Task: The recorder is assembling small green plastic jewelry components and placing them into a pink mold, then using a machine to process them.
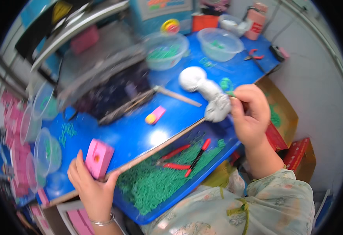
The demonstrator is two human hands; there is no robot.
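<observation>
At the table's front edge, my left hand (92, 184) grips a pink block (99, 158) with an orange-brown spot on its face, fingers along one side and thumb at its lower corner. My right hand (253, 111) is raised at the right, thumb and forefinger pinched on a small green looped plastic piece (226, 84). Just left of these fingers lies a white and grey lumpy bundle (214, 96). Below, a blue tray (216, 168) is heaped with green looped pieces (146, 194); red-handled pliers (177, 156) and a red and black pen-like tool (198, 157) rest on them.
A dark-fronted machine (108, 74) stands at the back left. Clear plastic bowls (167, 64) with green pieces stand at the back and left. A small pink and yellow item (155, 115) and a thin strip (179, 96) lie mid-table. Red-handled cutters (254, 55) lie far right, above cardboard boxes (291, 113).
</observation>
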